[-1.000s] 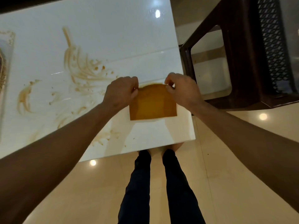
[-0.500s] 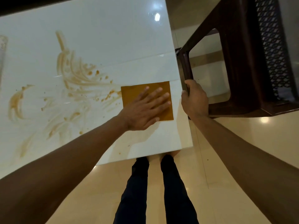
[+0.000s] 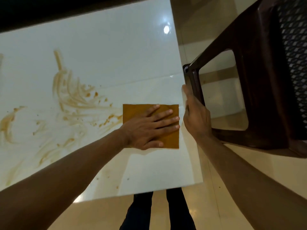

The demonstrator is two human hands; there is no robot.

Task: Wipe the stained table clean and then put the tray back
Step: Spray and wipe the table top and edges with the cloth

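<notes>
Glossy white, the table [image 3: 116, 52] runs from lower right to upper left, its long axis slanting across our view, with the right edge and the near corner in sight. Brown smears [image 3: 73, 97] streak its middle and left side in thin curved lines and small blobs, most of them sweeping from upper left toward the lower right; fainter streaks fade out near the left arm.

We see a mustard-coloured cloth [image 3: 132, 112] lying flat near the right edge of the table, folded into a rough square whose sides sit nearly square to our view. It looks matte and soft against the shiny top. The left hand [image 3: 147, 130] lies on it with fingers straight and spread, pointing right, palm pressed down; the hand covers most of the cloth's lower half.

The right hand [image 3: 196, 120] sits at the table's right edge, just beside the cloth, fingers curled over the edge and thumb pointing up along it. We cannot tell how far the fingers wrap underneath.

Beside that hand stands a dark brown chair [image 3: 259, 83] of moulded plastic, with a lattice panel at the far right, cut off by the frame. The tray is hard to make out: only a faint sliver at the far left edge could be it. Below the table, dark trouser legs [image 3: 141, 211] stand on a glossy beige floor [image 3: 224, 205].
</notes>
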